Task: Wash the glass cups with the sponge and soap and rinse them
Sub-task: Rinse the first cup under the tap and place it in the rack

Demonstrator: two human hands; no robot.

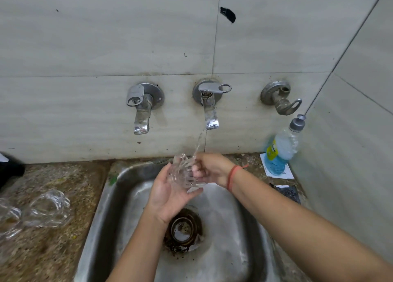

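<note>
Rinsing is the step in hand, by my reading: no sponge or foam shows on the glass cup (182,173), which is held tilted in the water stream (198,142) from the middle tap (209,109), above the sink (229,218) at its 12 o'clock edge.

Grip: the left hand (168,196) cradles the cup from below, palm up, fingers curved round its base. The right hand (209,168), from 3 o'clock, has its fingers curled on the cup's upper wall. Inside or outside the rim, cannot tell through the glass.

Next move, judged: turn the cup so water reaches every wall, tip it out, then set it down. Wet glass is slippery, so both hands should stay firm.

Around: two more glass cups (47,208) lie on the speckled tabletop (53,250) at 9 o'clock of the sink; washed or not, cannot tell. Soap bottle (280,152) with blue liquid stands at 2 o'clock, well apart from the hands. A dark pad (288,193) lies at 3 o'clock, possibly the sponge. The left tap (141,109) hangs near the cup's path out of the stream, toward the tabletop.
</note>
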